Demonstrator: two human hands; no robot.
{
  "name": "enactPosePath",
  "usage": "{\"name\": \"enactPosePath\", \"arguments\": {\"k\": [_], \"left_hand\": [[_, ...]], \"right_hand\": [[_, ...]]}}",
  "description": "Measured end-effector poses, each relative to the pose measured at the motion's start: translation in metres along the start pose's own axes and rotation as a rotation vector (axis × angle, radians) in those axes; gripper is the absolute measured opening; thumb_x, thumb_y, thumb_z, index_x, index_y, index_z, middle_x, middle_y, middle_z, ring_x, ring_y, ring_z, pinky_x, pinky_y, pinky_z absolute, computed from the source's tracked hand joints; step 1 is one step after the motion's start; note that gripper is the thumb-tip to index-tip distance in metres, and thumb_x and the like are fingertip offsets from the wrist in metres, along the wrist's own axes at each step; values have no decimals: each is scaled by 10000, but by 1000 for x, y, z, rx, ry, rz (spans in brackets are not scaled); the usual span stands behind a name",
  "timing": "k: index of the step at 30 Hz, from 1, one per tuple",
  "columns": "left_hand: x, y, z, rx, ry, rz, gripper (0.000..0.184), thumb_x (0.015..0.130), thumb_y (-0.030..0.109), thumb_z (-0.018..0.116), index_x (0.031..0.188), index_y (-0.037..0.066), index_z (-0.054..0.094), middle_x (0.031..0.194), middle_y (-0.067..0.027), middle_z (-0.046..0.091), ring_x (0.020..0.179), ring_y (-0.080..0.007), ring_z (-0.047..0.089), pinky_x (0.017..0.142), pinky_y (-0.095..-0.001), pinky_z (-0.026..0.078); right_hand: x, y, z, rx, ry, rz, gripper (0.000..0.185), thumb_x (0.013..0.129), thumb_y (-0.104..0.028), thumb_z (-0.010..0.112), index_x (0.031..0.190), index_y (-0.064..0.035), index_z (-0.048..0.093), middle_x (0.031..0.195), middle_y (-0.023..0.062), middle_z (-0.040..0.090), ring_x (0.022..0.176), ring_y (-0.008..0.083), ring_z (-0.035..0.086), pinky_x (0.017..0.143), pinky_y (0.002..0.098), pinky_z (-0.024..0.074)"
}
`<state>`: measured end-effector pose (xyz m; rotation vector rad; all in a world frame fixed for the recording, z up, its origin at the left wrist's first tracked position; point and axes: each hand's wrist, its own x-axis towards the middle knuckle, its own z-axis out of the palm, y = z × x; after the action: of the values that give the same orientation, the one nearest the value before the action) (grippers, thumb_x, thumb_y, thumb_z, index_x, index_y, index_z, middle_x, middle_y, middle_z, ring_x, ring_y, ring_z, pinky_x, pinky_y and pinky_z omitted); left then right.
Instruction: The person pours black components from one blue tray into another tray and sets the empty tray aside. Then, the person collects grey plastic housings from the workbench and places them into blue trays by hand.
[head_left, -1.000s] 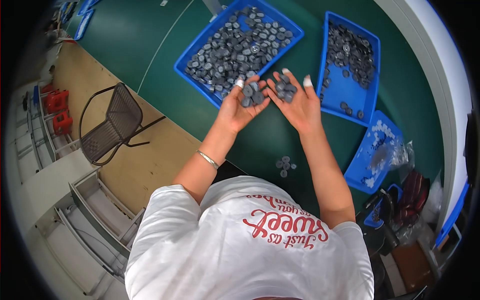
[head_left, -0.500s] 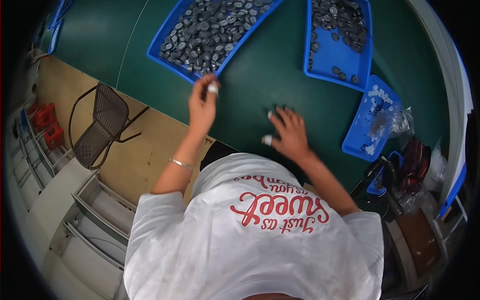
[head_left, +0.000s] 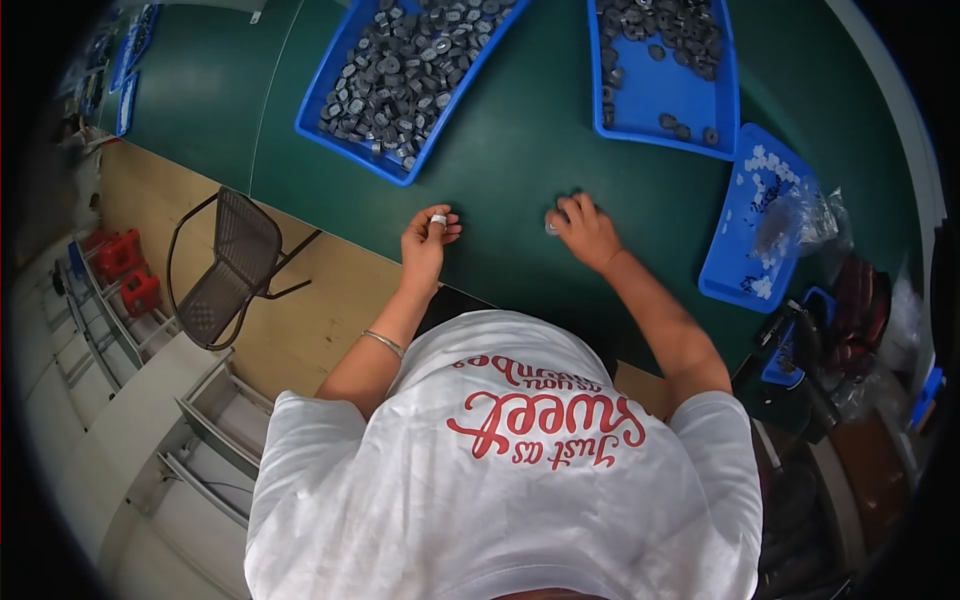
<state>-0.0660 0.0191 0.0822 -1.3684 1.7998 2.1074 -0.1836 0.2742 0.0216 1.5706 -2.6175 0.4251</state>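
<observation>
My left hand (head_left: pixel 430 238) is over the green table (head_left: pixel 500 130), just below the near corner of the left blue tray (head_left: pixel 403 178). Its fingers are curled together, a white covering on the thumb, and whatever they may hold is too small to make out. To the right, my right hand (head_left: pixel 585 232) is low at the table with fingers bent and pressed together round something at the fingertips that I cannot make out. Many grey round pieces (head_left: pixel 385 100) fill the left tray.
A second blue tray (head_left: pixel 665 142) at the upper right holds more grey pieces. Beside it, a shallow blue tray (head_left: pixel 725 225) carries white bits and a clear plastic bag (head_left: pixel 812 222). A brown chair (head_left: pixel 235 255) stands beyond the table's left edge.
The grey pieces that lay in both palms are gone from them. Both hands have parted and turned over; since the middle frame the left has moved away from the tray corner.
</observation>
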Motion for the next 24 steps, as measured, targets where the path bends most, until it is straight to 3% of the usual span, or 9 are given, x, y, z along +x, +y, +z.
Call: {"name": "enactPosePath", "arguments": {"k": [6, 10, 13, 14, 17, 18, 19, 20, 24], "left_hand": [[15, 14, -21, -152, 130, -26, 206, 994, 101, 451, 1101, -2, 594, 949, -89, 651, 817, -152, 643, 733, -267, 538], [17, 5, -22, 133, 3, 170, 234, 954, 59, 512, 1183, 37, 551, 1018, -86, 632, 821, -162, 635, 748, -269, 524], [5, 29, 32, 688, -243, 579, 554, 797, 81, 694, 1301, 70, 461, 1224, -164, 457, 1039, -302, 544, 825, -370, 513], [8, 28, 49, 686, -267, 589, 554, 797, 81, 694, 1301, 70, 461, 1224, -164, 457, 1039, -302, 544, 825, -370, 513], [33, 7, 86, 1121, -367, 846, 428, 787, 112, 663, 1192, 36, 548, 1239, -188, 493, 1063, -413, 525, 847, -470, 492], [41, -2, 89, 1111, -393, 861, 428, 787, 112, 663, 1192, 36, 548, 1239, -188, 493, 1063, -413, 525, 847, -470, 492], [50, -8, 89, 1007, -431, 732, 384, 795, 112, 650, 1161, 29, 568, 1215, -202, 523, 1076, -421, 524, 856, -470, 486], [56, -9, 89, 906, -467, 599, 343, 803, 112, 636, 1130, 22, 588, 1190, -217, 553, 1088, -429, 523, 864, -470, 480], [63, 28, 71, 745, -320, 942, 307, 806, -6, 597, 1113, -1, 592, 1115, -213, 591, 1072, -400, 540, 883, -439, 460]], "right_hand": [[73, 30, -5, 95, -46, 270, 145, 838, -200, 630, 976, -167, 602, 1013, 72, 560, 874, 249, 553, 636, 334, 537], [149, 22, -19, 1077, 273, 827, 109, 923, -160, 554, 951, -80, 622, 837, 48, 583, 735, 177, 562, 659, 308, 493], [224, 7, -54, 1662, 410, 1131, 168, 915, -169, 545, 999, -57, 637, 829, -5, 603, 729, 89, 544, 595, 254, 406], [245, 6, -52, 1659, 409, 1121, 196, 891, -226, 562, 1002, -88, 646, 831, -8, 602, 719, 111, 542, 603, 258, 413], [289, -10, -81, 1827, 286, 1190, 492, 871, -499, 582, 1130, -82, 610, 1207, 50, 579, 1125, 186, 515, 873, 379, 418], [289, -15, -93, 1802, 269, 1121, 558, 880, -546, 565, 1184, -80, 596, 1206, 42, 581, 1129, 181, 510, 939, 332, 383], [288, -12, -78, 1769, 169, 1028, 541, 899, -502, 568, 1227, -72, 575, 1221, 50, 584, 1147, 169, 507, 961, 291, 373], [282, -21, -55, 1680, 398, 963, 471, 921, -406, 589, 1221, -43, 564, 1207, 68, 598, 1157, 151, 514, 958, 281, 386], [180, -30, -75, 1587, 590, 827, 290, 935, -211, 601, 1159, -28, 571, 1121, 115, 627, 991, 187, 612, 874, 298, 466]]}}
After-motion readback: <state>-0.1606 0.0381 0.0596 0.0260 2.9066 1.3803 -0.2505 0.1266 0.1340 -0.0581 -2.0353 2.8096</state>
